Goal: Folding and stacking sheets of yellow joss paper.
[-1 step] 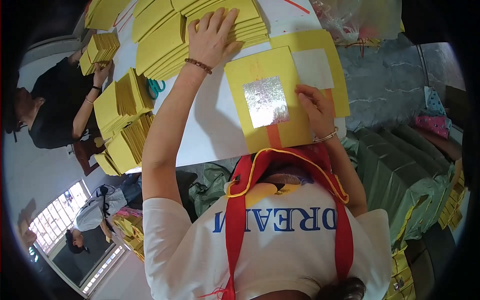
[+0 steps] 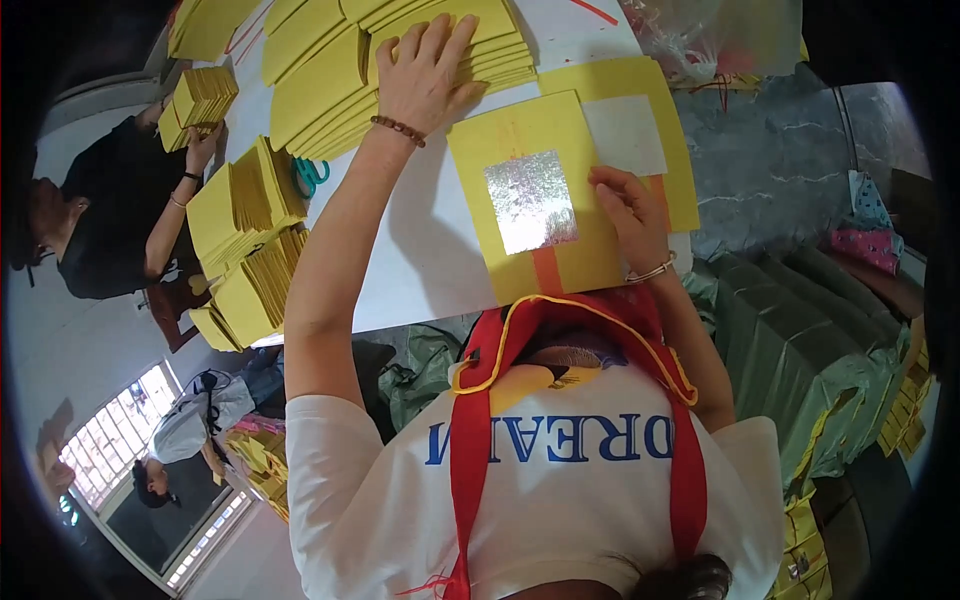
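My left hand point(image 2: 425, 75) lies with fingers spread on a stack of yellow paper sheets point(image 2: 320, 105) at the far side of the table. In front of me is a yellow sheet point(image 2: 470, 170) with a silver foil square point(image 2: 530, 203) and an orange stripe. At its right edge rests my right hand point(image 2: 632, 210), fingers loosely bent and apart, gripping nothing I can see. Partly under this sheet, to the right, lies another yellow sheet point(image 2: 683, 180) bearing a pale square point(image 2: 627, 135).
Bundles of yellow paper point(image 2: 250, 190) and teal-handled scissors point(image 2: 312, 176) lie on the white table point(image 2: 420, 240) at left. A co-worker's hand point(image 2: 203, 150) holds a yellow bundle. Clear plastic bags point(image 2: 710, 35) are at far right; green wrapped bales point(image 2: 800, 350) stand beside me.
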Demonstrator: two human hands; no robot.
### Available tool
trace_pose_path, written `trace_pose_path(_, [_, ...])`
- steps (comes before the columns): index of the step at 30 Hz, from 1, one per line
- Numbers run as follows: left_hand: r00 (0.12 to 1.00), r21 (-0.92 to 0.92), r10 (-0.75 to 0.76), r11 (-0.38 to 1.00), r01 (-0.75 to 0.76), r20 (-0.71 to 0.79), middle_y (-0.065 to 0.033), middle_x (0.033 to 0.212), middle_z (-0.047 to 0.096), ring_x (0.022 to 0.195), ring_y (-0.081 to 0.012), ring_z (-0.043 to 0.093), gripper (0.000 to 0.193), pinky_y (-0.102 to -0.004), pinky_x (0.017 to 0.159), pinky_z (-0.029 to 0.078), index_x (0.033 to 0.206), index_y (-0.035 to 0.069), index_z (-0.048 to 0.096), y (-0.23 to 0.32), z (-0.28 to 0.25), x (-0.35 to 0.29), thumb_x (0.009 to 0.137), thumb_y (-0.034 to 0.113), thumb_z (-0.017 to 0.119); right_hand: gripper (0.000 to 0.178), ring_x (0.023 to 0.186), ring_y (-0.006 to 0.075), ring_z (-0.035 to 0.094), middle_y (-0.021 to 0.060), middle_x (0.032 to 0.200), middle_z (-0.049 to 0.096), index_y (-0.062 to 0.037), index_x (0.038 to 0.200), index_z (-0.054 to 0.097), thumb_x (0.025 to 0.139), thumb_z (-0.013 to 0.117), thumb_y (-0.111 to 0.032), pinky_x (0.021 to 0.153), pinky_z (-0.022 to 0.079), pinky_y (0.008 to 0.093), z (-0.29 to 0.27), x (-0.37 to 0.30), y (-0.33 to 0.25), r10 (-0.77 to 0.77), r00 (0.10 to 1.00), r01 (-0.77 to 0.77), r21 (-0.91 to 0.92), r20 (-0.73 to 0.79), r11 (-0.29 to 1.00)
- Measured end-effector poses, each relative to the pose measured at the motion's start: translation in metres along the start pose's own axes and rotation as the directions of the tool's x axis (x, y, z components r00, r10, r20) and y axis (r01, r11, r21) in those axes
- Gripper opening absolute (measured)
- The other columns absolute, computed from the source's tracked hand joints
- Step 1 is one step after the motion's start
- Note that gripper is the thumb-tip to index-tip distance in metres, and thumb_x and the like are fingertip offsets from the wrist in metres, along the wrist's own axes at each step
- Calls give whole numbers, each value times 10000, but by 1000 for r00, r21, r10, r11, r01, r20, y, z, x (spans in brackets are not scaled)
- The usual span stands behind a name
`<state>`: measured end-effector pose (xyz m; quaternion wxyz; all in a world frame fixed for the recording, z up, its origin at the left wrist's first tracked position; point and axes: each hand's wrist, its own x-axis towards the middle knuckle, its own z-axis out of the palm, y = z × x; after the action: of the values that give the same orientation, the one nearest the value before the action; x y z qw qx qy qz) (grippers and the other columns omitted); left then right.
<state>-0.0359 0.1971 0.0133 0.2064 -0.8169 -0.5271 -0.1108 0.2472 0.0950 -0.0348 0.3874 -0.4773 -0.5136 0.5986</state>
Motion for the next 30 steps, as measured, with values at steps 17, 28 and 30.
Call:
trace_pose_path(17, [1000, 3, 23, 1000, -23, 17, -7, 1024, 593, 853, -197, 578, 528, -359, 654, 454, 1238, 198, 453, -5, 22, 2, 739, 265, 614, 214, 849, 111, 578, 43, 999, 627, -31, 1071, 591, 878, 548, -114, 742, 461, 238, 3, -4, -2, 50, 999, -50, 31, 5, 998])
trace_pose_path(28, [997, -104, 27, 994, -20, 74, -13, 999, 617, 831, -219, 587, 471, -366, 672, 472, 1206, 189, 487, -18, 24, 2, 756, 279, 591, 220, 857, 203, 585, 53, 976, 621, -77, 1043, 613, 837, 564, -137, 746, 462, 328, 7, 23, -11, -264, 964, 251, -304, -2, 919])
trace_pose_path(30, [996, -120, 29, 993, -19, 82, -14, 1000, 618, 835, -222, 587, 471, -367, 673, 473, 1206, 191, 489, -15, 22, 5, 756, 282, 592, 234, 935, 249, 550, 49, 1015, 594, -123, 1033, 625, 812, 563, -168, 788, 440, 400, 13, 50, -12, -496, 865, 441, -582, 73, 683])
